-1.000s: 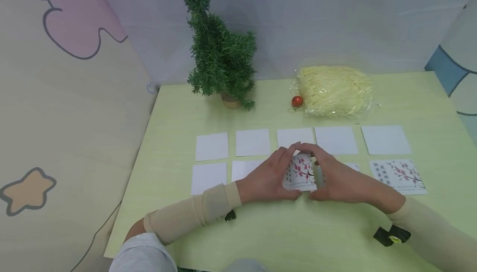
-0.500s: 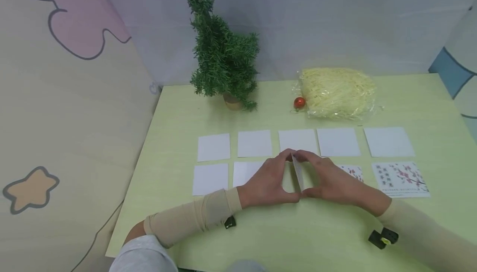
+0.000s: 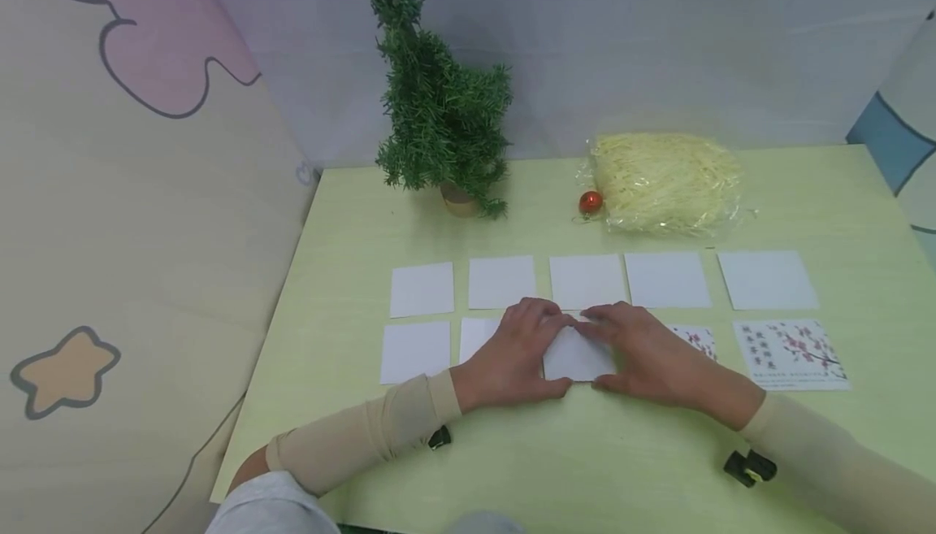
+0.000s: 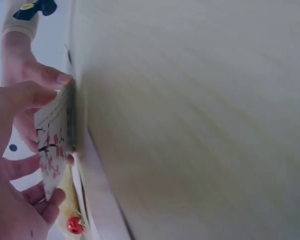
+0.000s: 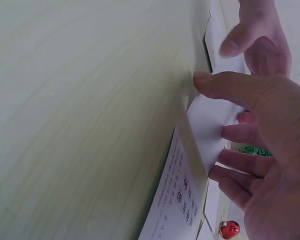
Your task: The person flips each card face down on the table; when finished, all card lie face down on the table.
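A card (image 3: 578,355) lies between the two hands, blank white side up in the head view. Its plum-blossom print (image 4: 52,145) shows on the underside in the left wrist view, where it is tilted. The left hand (image 3: 512,355) holds it by its edges, thumb at the near edge and fingers at the far one. On its other side the right hand (image 3: 647,355) holds the same card, thumb near and fingertips far. A partly hidden printed card (image 3: 695,340) lies beside the right hand, and another printed card (image 3: 793,355) farther right. Blank cards (image 3: 422,353) lie to the left.
Behind is a row of white cards (image 3: 585,280). Farther back stand a small artificial pine tree (image 3: 446,111), a red bauble (image 3: 590,202) and a clear bag of yellow shredded filler (image 3: 665,184). The table (image 3: 548,461) meets a patterned wall on the left.
The card between the hands has turned from printed side showing, through standing on edge, to blank side up. The hands have lowered with it towards the table.
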Action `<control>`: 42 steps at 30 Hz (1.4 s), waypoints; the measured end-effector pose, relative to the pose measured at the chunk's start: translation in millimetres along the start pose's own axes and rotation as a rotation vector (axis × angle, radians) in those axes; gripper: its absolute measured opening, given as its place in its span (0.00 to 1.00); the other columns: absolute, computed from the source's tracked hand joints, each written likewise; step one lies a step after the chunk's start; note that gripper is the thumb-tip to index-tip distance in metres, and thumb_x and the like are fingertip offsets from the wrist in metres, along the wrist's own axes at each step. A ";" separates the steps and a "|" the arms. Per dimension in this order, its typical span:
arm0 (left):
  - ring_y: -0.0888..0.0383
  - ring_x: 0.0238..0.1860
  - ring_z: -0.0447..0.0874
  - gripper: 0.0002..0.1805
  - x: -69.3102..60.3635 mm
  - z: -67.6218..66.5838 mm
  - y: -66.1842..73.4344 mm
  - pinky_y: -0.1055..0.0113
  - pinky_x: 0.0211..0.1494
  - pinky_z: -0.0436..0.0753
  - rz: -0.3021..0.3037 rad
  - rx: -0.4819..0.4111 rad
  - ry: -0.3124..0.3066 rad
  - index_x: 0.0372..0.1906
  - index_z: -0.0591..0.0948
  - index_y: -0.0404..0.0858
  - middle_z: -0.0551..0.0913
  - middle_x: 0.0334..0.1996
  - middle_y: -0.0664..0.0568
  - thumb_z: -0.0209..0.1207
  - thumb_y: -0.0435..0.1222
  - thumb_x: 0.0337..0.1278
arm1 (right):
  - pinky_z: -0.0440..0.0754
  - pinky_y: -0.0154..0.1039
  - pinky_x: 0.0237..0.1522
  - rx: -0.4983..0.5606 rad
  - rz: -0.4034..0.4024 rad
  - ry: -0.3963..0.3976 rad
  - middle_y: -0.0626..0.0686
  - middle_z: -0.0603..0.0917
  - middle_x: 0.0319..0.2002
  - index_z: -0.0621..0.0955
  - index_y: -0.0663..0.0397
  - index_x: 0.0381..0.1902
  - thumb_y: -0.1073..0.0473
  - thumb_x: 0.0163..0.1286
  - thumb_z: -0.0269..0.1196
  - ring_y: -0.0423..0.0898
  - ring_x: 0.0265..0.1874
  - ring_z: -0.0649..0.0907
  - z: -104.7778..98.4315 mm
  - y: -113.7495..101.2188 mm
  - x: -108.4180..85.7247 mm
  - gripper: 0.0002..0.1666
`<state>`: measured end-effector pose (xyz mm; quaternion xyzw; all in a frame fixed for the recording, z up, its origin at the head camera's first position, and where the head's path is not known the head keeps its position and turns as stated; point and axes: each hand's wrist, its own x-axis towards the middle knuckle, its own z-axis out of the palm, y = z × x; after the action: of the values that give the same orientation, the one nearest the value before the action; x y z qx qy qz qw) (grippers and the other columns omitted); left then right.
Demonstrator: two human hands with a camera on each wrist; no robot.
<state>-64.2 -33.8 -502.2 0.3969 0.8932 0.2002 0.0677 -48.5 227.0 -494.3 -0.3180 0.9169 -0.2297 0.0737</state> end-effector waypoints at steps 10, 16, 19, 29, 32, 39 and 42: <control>0.54 0.73 0.72 0.35 -4.5 11.4 -8.7 0.54 0.79 0.72 0.072 0.233 -0.102 0.73 0.81 0.52 0.78 0.69 0.55 0.66 0.65 0.71 | 0.82 0.58 0.63 -0.109 -0.060 -0.014 0.60 0.84 0.70 0.93 0.53 0.56 0.47 0.57 0.86 0.55 0.59 0.83 1.8 0.6 -3.7 0.31; 0.55 0.73 0.73 0.34 -3.4 11.6 -9.1 0.54 0.78 0.72 0.101 0.260 -0.095 0.74 0.82 0.53 0.79 0.70 0.57 0.65 0.66 0.72 | 0.84 0.57 0.61 -0.153 -0.083 0.019 0.62 0.86 0.68 0.94 0.53 0.54 0.46 0.55 0.87 0.55 0.57 0.84 -0.5 0.5 -6.7 0.30; 0.55 0.73 0.74 0.33 -3.5 10.9 -9.5 0.53 0.77 0.73 0.115 0.289 -0.093 0.74 0.82 0.54 0.79 0.71 0.57 0.64 0.65 0.74 | 0.83 0.57 0.60 -0.174 -0.094 0.039 0.61 0.86 0.67 0.95 0.52 0.53 0.46 0.55 0.87 0.57 0.58 0.85 -0.4 1.1 -7.2 0.30; 0.54 0.73 0.74 0.32 -2.7 10.2 -9.7 0.52 0.77 0.72 0.118 0.287 -0.097 0.74 0.82 0.52 0.79 0.71 0.56 0.65 0.62 0.75 | 0.75 0.66 0.67 -0.122 -0.008 0.019 0.55 0.86 0.64 0.88 0.54 0.63 0.43 0.50 0.89 0.60 0.67 0.81 -26.7 13.8 -26.1 0.45; 0.54 0.73 0.74 0.32 -1.8 10.1 -8.8 0.52 0.77 0.73 0.115 0.274 -0.098 0.73 0.81 0.52 0.79 0.71 0.56 0.66 0.62 0.74 | 0.73 0.70 0.68 -0.129 0.080 -0.027 0.59 0.84 0.66 0.84 0.58 0.67 0.40 0.44 0.90 0.64 0.68 0.80 -39.6 24.8 -43.4 0.55; 0.54 0.74 0.72 0.32 2.4 8.6 -3.0 0.52 0.77 0.72 0.106 0.241 -0.087 0.73 0.80 0.51 0.78 0.71 0.55 0.67 0.61 0.73 | 0.72 0.73 0.68 -0.177 0.165 -0.089 0.67 0.81 0.68 0.80 0.64 0.71 0.41 0.42 0.91 0.70 0.70 0.77 -45.4 43.4 -68.8 0.63; 0.55 0.74 0.71 0.35 14.9 5.9 11.0 0.54 0.78 0.71 0.118 0.230 -0.090 0.75 0.78 0.49 0.77 0.70 0.55 0.65 0.63 0.74 | 0.72 0.73 0.69 -0.194 0.161 -0.078 0.66 0.81 0.68 0.81 0.65 0.70 0.44 0.43 0.91 0.69 0.69 0.77 -44.2 45.8 -72.7 0.60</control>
<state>-65.1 -14.4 -502.5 0.4624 0.8814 0.0823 0.0497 -28.8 320.2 -477.5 -0.2574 0.9539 -0.1207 0.0962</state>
